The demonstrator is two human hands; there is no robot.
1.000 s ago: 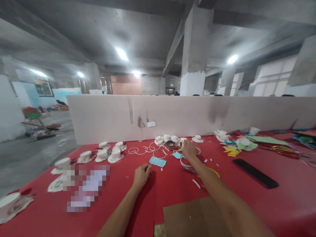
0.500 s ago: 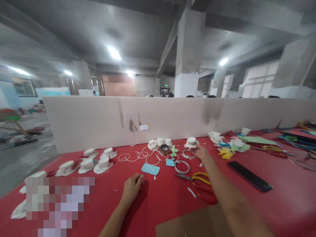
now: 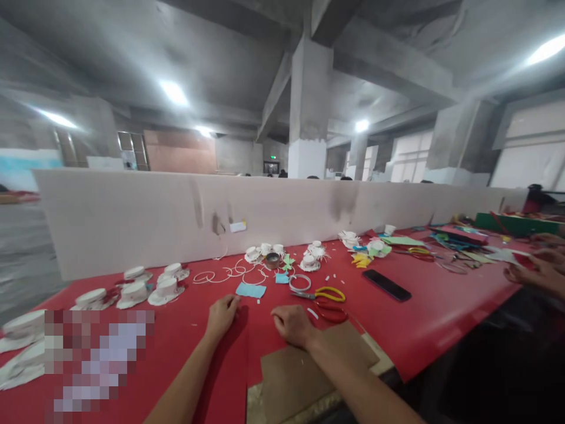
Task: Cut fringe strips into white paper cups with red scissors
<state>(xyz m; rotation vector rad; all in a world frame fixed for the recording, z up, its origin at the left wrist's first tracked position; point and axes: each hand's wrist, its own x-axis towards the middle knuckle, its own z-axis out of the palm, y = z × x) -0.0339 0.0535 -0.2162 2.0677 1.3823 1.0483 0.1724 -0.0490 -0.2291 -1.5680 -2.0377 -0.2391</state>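
R grip [image 3: 292,324] drawn back, scissors [image 3: 314,295] nr, white cup [image 3: 309,260] farther

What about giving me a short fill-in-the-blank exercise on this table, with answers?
The table covering is ____.
The black ____ lies to the right of the scissors.
The rectangular paper piece ahead of the left hand is light ____.
The brown sheet is partly hidden by the ____ forearm.
Missing words: red; phone; blue; right.
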